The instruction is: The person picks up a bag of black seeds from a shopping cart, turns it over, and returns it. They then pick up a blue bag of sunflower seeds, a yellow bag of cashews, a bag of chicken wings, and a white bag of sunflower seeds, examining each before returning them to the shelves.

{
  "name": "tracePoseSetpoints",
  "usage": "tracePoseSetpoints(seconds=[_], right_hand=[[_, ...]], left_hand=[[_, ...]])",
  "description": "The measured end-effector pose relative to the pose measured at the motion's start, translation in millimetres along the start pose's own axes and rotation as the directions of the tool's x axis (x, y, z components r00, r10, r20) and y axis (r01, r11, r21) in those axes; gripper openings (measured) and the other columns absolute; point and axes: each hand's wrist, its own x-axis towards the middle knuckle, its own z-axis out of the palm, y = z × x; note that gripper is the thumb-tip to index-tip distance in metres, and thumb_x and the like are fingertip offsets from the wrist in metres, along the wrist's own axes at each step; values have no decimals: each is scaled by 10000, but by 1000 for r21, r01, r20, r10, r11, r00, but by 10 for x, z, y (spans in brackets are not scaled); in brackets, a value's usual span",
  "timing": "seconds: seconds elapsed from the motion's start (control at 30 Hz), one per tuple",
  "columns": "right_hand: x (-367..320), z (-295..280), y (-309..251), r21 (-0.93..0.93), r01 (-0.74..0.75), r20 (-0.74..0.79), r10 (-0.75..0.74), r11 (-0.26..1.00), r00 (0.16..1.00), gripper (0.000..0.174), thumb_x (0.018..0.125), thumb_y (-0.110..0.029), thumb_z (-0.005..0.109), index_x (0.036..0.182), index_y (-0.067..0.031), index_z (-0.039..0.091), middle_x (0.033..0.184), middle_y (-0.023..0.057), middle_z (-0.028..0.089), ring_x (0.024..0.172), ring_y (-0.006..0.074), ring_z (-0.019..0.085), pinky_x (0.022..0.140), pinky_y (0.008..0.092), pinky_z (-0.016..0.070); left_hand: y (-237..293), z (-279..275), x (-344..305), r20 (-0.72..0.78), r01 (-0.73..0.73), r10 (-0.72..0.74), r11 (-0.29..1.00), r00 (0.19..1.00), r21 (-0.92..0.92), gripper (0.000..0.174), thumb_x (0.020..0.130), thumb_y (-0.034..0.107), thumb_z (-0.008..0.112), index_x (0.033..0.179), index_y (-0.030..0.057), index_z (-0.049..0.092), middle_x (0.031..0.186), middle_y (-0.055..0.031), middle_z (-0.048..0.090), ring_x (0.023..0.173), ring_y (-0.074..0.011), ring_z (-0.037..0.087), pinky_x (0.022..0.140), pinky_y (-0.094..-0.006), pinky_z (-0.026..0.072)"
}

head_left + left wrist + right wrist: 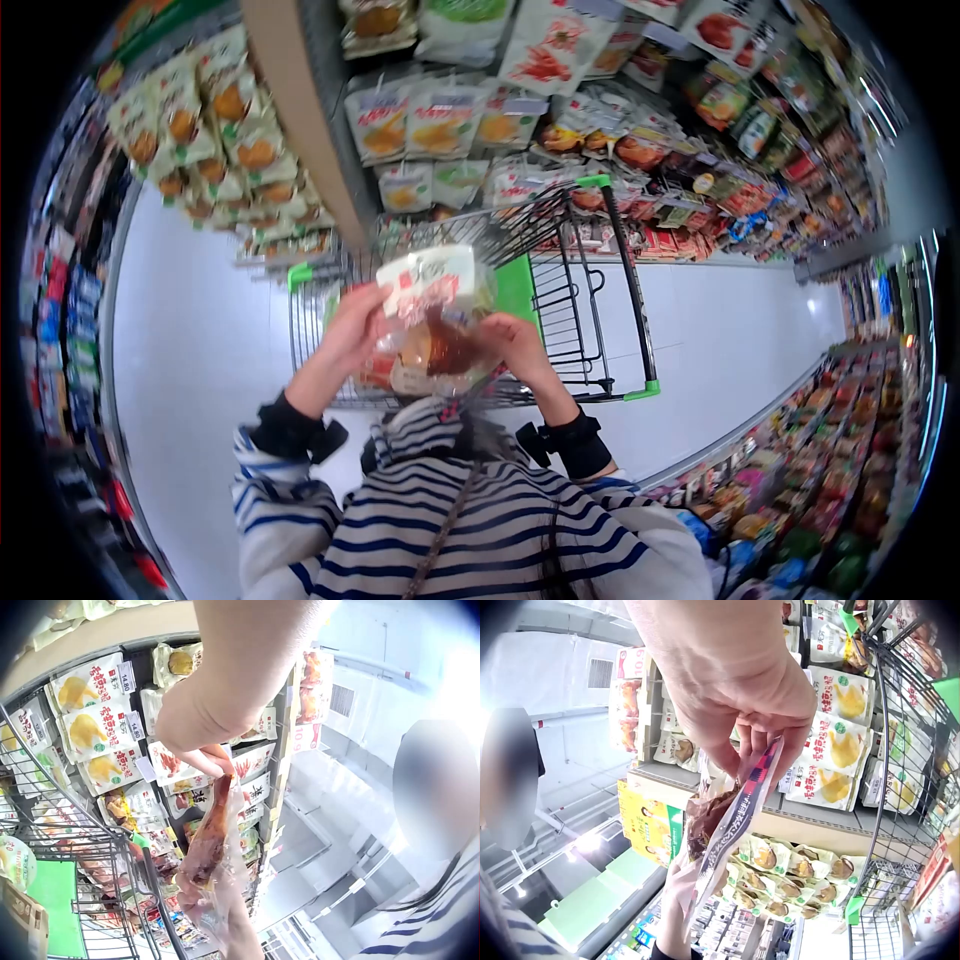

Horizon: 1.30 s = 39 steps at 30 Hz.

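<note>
A packet of brown cooked meat (437, 348) is held up between both hands over the shopping cart (645, 335). Its wrapper is partly clear, with white and red printing on the upper part. My left hand (355, 325) grips the packet's left edge; my right hand (515, 345) pinches the opposite edge. Seen edge-on in the left wrist view, the packet (212, 832) is thin and shiny, with brown meat inside. In the right wrist view, the fingers of my right hand (754, 712) curl at the edge of the packet (720, 832), beside a dark printed strip.
Shelves ahead hold white food packets (440, 120) in rows. Cream packets (235, 105) hang on a rack at the left, past a beige shelf post (305, 110). A green panel (515, 295) sits in the cart. More packaged goods (800, 460) fill a display at the right.
</note>
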Motion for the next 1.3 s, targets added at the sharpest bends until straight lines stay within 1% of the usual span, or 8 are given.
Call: tracePoseSetpoints(seconds=[0.23, 0.47, 0.57, 0.6, 0.83, 0.97, 1.0, 1.3], right_hand=[[-7, -12, 59, -31, 19, 23, -18, 999, 1000, 82, 805, -109, 519, 802, -30, 540, 682, -6, 576, 538, 50, 532, 456, 180, 411], [-32, -19, 165, -12, 112, 52, -111, 994, 992, 126, 792, -130, 531, 839, -15, 551, 740, 18, 571, 668, 77, 529, 592, 210, 434], [-91, 30, 40, 22, 158, 46, -159, 987, 986, 98, 811, -112, 520, 788, -19, 504, 732, 10, 575, 603, 60, 545, 538, 188, 446], [-100, 22, 43, 29, 71, 55, -73, 997, 996, 125, 801, -107, 526, 851, 8, 536, 773, 33, 574, 699, 84, 543, 615, 207, 438], [-152, 52, 179, -35, 84, -81, -87, 996, 993, 111, 824, -127, 517, 815, -17, 527, 763, 18, 576, 673, 61, 546, 575, 191, 453], [-207, 105, 156, -28, -58, -148, 53, 998, 988, 122, 795, -126, 538, 809, -5, 554, 705, 10, 581, 648, 55, 535, 582, 200, 429], [-189, 138, 226, -110, 80, -170, -98, 991, 981, 119, 792, -120, 546, 805, -2, 550, 680, 11, 577, 612, 53, 533, 544, 196, 425], [-292, 389, 420, 20, -172, -218, 172, 985, 961, 119, 798, -116, 547, 825, 0, 550, 670, 28, 582, 558, 67, 538, 492, 201, 437]], left_hand=[[-44, 189, -64, 88, -8, 1, 996, 996, 84, 308, 850, 127, 436, 1071, -87, 435, 999, -160, 550, 867, -207, 581, 755, -302, 497], [-138, 169, -58, 216, -22, -10, 989, 976, 146, 321, 832, 130, 477, 1105, -36, 440, 1033, -110, 542, 885, -162, 555, 768, -270, 450], [-138, 146, -43, 271, -7, -33, 989, 962, 145, 319, 837, 134, 469, 1107, -35, 439, 1035, -106, 536, 894, -165, 546, 780, -274, 439], [-132, 144, -36, 288, -2, -41, 989, 957, 146, 318, 839, 134, 466, 1107, -34, 439, 1037, -106, 534, 898, -167, 544, 785, -276, 437], [-23, 71, -4, 197, -44, 3, 977, 980, 207, 308, 863, 138, 422, 1120, -31, 430, 1052, -106, 525, 930, -187, 535, 798, -313, 441], [-46, -95, 28, 150, -11, -15, 985, 989, 173, 289, 848, 102, 435, 1098, -41, 422, 1036, -136, 539, 891, -190, 564, 754, -292, 493], [-72, -162, 48, 148, -15, -11, 984, 989, 175, 286, 841, 83, 443, 1101, -34, 423, 1034, -136, 540, 889, -191, 566, 754, -293, 494], [-263, -527, 124, 69, 70, -89, 968, 994, 239, 275, 793, -4, 505, 1064, 0, 462, 984, -107, 565, 851, -176, 577, 684, -274, 509]])
